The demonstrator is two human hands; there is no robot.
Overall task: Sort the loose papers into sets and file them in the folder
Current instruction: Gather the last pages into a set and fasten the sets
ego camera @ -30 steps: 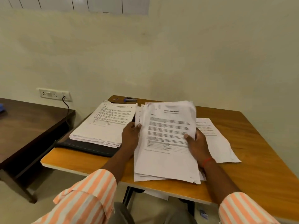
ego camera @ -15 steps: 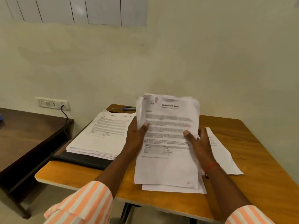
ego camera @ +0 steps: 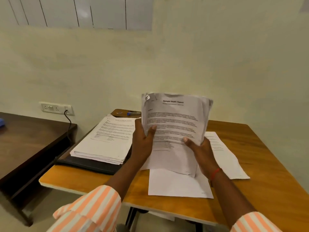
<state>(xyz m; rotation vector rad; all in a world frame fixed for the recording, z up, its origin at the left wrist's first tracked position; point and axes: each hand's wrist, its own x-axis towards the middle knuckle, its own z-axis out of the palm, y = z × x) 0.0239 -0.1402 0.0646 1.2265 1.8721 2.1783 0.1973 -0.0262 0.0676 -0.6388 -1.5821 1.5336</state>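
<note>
Head view: at frame centre the left hand (ego camera: 143, 141) and right hand (ego camera: 202, 154) each clamp thumb against fingers on a bundle of papers (ego camera: 175, 124), held upright over the table (ego camera: 267, 164). A stack (ego camera: 107, 143) lies on the open folder (ego camera: 90, 164) at centre left, with loose sheets (ego camera: 177, 185) below. Sorting looks roughly midway.

We hold the sheaf (ego camera: 175, 131) upright above mid-table (ego camera: 267, 164), left hand (ego camera: 142, 144) on its left edge, right hand (ego camera: 200, 153) on its right. Left of it a paper stack (ego camera: 107, 141) lies on the folder (ego camera: 87, 164), with a stapler (ego camera: 133, 112) behind them at the far edge. One loose sheet (ego camera: 177, 186) lies flat under the sheaf, another sheet (ego camera: 224, 154) to its right, and a second desk (ego camera: 28, 139) stands left of the table.
</note>
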